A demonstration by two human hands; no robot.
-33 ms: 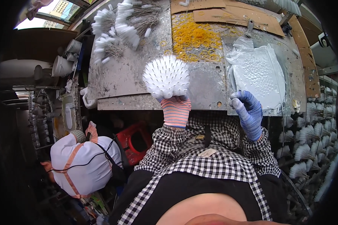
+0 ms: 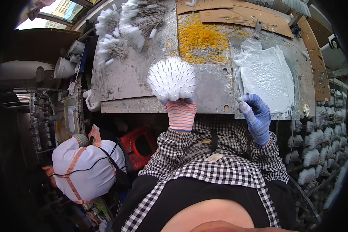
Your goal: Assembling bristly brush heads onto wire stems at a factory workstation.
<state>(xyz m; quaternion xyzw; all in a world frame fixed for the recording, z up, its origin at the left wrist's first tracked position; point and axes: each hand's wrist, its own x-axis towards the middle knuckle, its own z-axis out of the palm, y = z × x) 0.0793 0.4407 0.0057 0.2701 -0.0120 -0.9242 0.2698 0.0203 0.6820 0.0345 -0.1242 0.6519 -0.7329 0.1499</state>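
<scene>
My left hand (image 2: 180,112), in a striped orange glove with whitened fingertips, is closed round a bundle of white brushes (image 2: 171,77). Their heads fan into a dome with short dark wire tips sticking out, held just above the table's front part. My right hand (image 2: 255,118), in a blue glove, is over the front edge by a slab coated in wet white paste (image 2: 265,79). Thumb and forefinger curl together there with whitish tips; whatever they may pinch does not show. Dimples cover the paste's surface.
Bunches of white-headed wire brushes (image 2: 131,27) lie at the table's far left. Loose yellow rubber bands (image 2: 201,36) are heaped at the back middle, beside cardboard sheets (image 2: 243,17). Racks of brushes (image 2: 317,150) stand to my right. A person in white (image 2: 89,170) and a red stool (image 2: 138,147) are at left.
</scene>
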